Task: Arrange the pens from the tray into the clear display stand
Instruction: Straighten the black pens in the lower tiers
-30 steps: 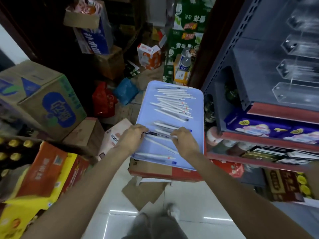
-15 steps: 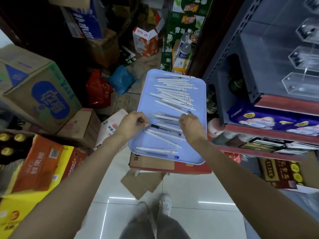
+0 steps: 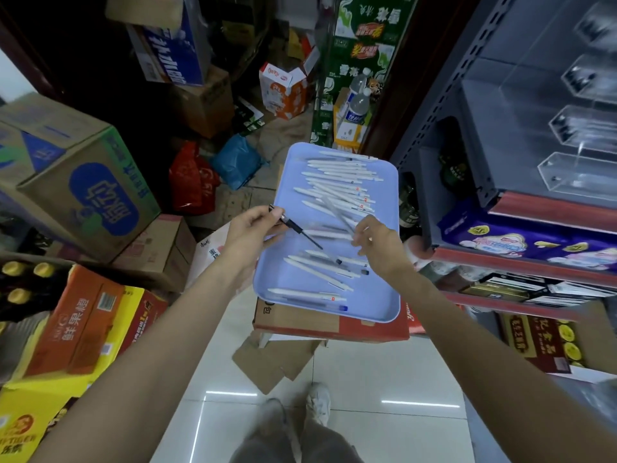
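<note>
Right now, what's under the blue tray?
The blue tray rests on a red and brown cardboard box; flattened cardboard lies on the floor below. What supports the tray's far end is hidden.

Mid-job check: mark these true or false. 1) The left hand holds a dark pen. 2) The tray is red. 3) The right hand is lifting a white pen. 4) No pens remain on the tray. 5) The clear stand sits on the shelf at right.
1) True: the left hand grips the dark pen.
2) False: the tray is pale blue.
3) True: the right hand pinches a white pen.
4) False: many pens remain.
5) True: the clear stand is there.
</note>
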Demonstrator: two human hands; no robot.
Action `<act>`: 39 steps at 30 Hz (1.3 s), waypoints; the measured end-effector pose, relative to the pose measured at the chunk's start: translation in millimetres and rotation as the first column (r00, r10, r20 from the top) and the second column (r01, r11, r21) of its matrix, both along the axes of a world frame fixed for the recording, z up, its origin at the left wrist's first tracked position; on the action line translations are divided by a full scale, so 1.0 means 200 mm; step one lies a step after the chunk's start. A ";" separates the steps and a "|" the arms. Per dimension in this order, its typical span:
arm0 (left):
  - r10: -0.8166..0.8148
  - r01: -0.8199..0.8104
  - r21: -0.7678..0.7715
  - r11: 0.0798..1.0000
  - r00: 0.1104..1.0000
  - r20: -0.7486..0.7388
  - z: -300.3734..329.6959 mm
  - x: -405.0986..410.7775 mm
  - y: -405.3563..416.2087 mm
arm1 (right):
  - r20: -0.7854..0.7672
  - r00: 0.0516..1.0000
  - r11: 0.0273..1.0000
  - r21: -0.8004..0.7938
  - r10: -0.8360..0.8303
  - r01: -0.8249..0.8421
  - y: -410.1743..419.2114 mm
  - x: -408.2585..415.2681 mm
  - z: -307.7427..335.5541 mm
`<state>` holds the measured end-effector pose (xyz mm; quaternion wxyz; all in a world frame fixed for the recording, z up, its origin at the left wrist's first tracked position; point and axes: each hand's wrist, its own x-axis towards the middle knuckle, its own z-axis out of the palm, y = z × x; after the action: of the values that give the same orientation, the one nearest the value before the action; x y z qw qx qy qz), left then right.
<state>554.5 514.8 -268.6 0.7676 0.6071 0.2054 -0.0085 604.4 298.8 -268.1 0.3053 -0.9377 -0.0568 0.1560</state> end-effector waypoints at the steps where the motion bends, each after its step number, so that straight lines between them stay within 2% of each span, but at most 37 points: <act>1: -0.019 0.019 -0.008 1.000 1.000 0.017 0.04 0.01 -0.01 | -0.074 0.996 0.982 0.175 -0.053 0.065 -0.01 -0.01 0.05; 3: -0.087 0.086 0.008 0.996 0.994 0.064 0.14 0.06 -0.06 | -0.184 0.979 0.887 0.434 -0.085 0.159 -0.03 -0.04 0.18; 5: -0.149 0.141 0.075 0.987 0.981 0.121 0.25 0.11 -0.14 | -0.219 0.971 0.785 0.585 -0.091 0.205 -0.05 -0.08 0.30; 10: -0.242 0.176 0.261 0.949 0.939 0.246 0.52 0.23 -0.41 | -0.151 0.983 0.684 0.707 -0.103 0.180 -0.21 -0.10 0.52; 15: -0.355 0.170 0.458 0.873 0.865 0.355 0.76 0.30 -0.74 | -0.067 0.990 0.711 0.690 -0.124 0.136 -0.47 -0.11 0.68; 18: -0.404 0.241 0.423 0.873 0.844 0.352 0.85 0.33 -0.99 | 0.005 0.992 0.730 0.677 -0.128 0.091 -0.68 -0.11 0.76; 19: -0.423 0.265 0.419 0.868 0.836 0.349 0.87 0.34 -1.09 | 0.040 0.991 0.751 0.656 -0.127 0.069 -0.76 -0.11 0.78; 22: -0.484 0.247 0.533 0.809 0.795 0.367 0.93 0.38 -1.39 | 0.155 0.982 0.816 0.579 -0.109 -0.001 -1.04 -0.08 0.83; 27: -0.557 0.235 0.639 0.733 0.747 0.364 1.04 0.43 -1.90 | 0.260 0.962 0.897 0.440 -0.085 -0.040 -1.55 -0.01 0.89; 29: -0.591 0.189 0.719 0.668 0.722 0.360 1.06 0.46 -2.07 | 0.307 0.939 0.887 0.462 -0.152 -0.008 -1.74 0.03 0.95; 32: -0.650 0.095 0.855 0.509 0.694 0.309 1.08 0.47 -2.28 | 0.312 0.914 0.787 0.616 -0.258 0.012 -2.00 0.08 1.05; 35: -0.679 0.053 0.927 0.370 0.696 0.231 1.10 0.47 -2.46 | 0.364 0.906 0.805 0.591 -0.218 -0.043 -2.19 0.11 1.09; 39: -0.676 0.010 0.958 0.286 0.711 0.194 1.12 0.50 -2.59 | 0.351 0.900 0.769 0.639 -0.260 -0.027 -2.32 0.15 1.08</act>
<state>653.7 -2.9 -45.5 0.2959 0.9238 -0.2150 0.1129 635.1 -165.0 -52.5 0.5904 -0.7936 -0.1101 -0.0970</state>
